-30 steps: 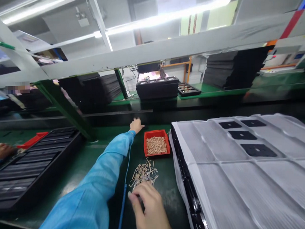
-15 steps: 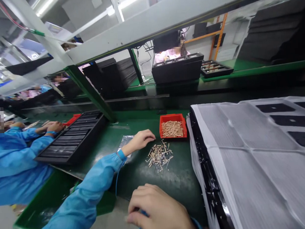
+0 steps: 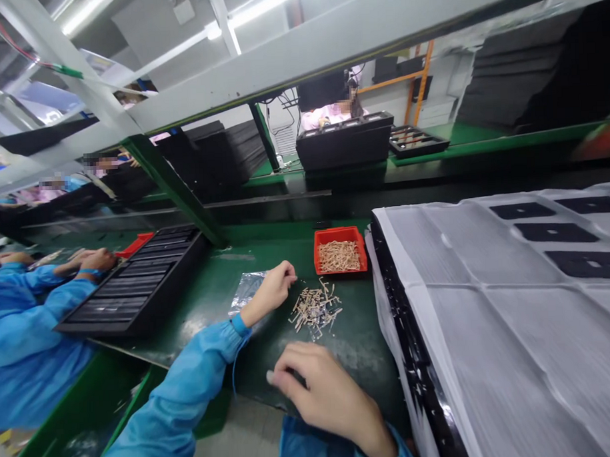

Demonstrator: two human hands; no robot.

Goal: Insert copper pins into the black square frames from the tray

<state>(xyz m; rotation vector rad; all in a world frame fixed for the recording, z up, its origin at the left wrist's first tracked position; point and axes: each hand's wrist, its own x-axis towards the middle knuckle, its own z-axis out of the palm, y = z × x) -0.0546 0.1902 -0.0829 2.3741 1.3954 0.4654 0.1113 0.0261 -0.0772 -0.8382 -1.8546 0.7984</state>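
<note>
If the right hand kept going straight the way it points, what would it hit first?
Probably the left wrist, across a patch of bare table. Depth is unclear, so the right hand might pass above it.

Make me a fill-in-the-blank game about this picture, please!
1. The bin holding tan pieces is coloured ____.
2. The sleeve on the person's left arm is coloured ____.
3. The whitish sheet has ____ black pads showing on top.
4. Of the left hand and the right hand, the one nearer the bin is the ____ hand.

Missing words: red; blue; four; left.
</note>
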